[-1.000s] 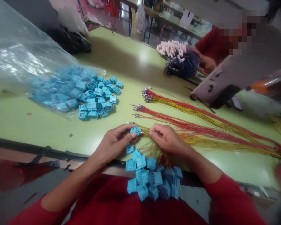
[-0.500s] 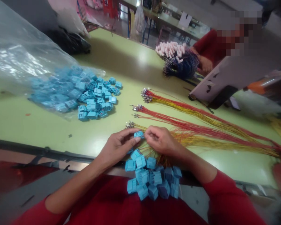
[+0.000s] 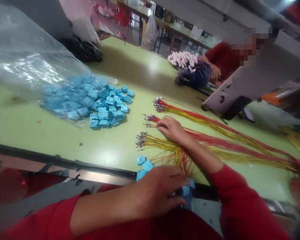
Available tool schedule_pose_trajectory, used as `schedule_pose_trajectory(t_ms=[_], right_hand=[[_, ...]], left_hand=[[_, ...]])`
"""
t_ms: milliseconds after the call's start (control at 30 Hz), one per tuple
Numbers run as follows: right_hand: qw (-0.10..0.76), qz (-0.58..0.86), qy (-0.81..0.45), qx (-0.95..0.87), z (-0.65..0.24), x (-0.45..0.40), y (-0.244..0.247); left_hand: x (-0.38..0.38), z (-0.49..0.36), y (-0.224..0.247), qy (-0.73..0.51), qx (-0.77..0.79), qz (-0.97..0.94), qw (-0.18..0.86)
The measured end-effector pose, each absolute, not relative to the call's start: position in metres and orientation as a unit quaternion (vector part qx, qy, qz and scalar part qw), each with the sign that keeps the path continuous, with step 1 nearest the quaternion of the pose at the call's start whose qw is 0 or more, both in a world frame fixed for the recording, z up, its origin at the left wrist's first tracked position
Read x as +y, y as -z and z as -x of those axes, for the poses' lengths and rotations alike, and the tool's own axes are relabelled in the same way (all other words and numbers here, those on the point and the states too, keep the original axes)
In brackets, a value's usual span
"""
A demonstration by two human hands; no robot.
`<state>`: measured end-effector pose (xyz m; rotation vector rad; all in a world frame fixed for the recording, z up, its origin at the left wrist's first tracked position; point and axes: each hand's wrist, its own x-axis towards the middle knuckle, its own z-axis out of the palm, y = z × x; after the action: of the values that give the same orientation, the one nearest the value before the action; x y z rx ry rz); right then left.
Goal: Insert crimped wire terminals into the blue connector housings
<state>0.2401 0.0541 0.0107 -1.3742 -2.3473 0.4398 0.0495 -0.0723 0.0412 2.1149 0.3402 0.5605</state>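
Right hand [image 3: 171,129] lies open on the red-and-yellow wires [image 3: 215,141], fingers loose and holding nothing that shows. Those wires look light and floppy, so the place to pinch is up by the crimped metal terminals [image 3: 141,139]. They point left, with the long axis running across the green table [image 3: 52,133]. Left hand [image 3: 160,190] is down over the blue plastic connector housings [image 3: 147,165] at the table edge. They're light, stiff little blocks, best taken by their sides. Is it holding one? Can't tell from here!
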Motion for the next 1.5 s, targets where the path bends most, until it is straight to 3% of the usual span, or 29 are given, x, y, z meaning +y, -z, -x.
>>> schedule_pose_trajectory(t_ms=[167, 400, 600, 733, 900, 1033, 1133, 1267, 1367, 1500], right_hand=[[0.183, 0.489, -0.134, -0.842, -0.234, 0.058, -0.001], [0.318, 0.526, -0.191, -0.765, -0.236, 0.043, -0.001], [0.204, 0.540, -0.298, -0.760, -0.219, 0.037, -0.008], [0.194, 0.519, -0.309, -0.773, -0.213, 0.039, 0.001], [0.197, 0.522, -0.287, -0.778, -0.211, 0.035, 0.005], [0.219, 0.525, -0.298, -0.766, -0.210, 0.033, 0.007], [0.258, 0.523, -0.365, -0.726, -0.211, 0.032, 0.007], [0.305, 0.489, -0.480, -0.661, -0.214, 0.024, -0.002], [0.350, 0.491, -0.489, -0.630, -0.215, 0.014, -0.011], [0.374, 0.523, -0.434, -0.631, -0.215, 0.002, -0.018]], left_hand=[[-0.075, -0.054, -0.045, -0.201, 0.100, -0.864, 0.450], [-0.043, -0.005, -0.019, -0.350, 0.279, -0.810, 0.380], [0.002, 0.048, 0.011, -0.369, 0.467, -0.790, 0.147], [0.035, 0.063, 0.001, -0.312, 0.534, -0.786, -0.010], [0.060, 0.056, -0.013, -0.215, 0.560, -0.799, -0.047], [0.065, 0.058, -0.014, -0.225, 0.542, -0.809, -0.043], [0.057, 0.060, -0.012, -0.312, 0.524, -0.790, 0.064], [0.032, 0.046, -0.005, -0.414, 0.502, -0.631, 0.422], [0.016, 0.027, -0.003, -0.436, 0.447, -0.429, 0.653], [0.008, 0.009, -0.004, -0.428, 0.382, -0.296, 0.764]])
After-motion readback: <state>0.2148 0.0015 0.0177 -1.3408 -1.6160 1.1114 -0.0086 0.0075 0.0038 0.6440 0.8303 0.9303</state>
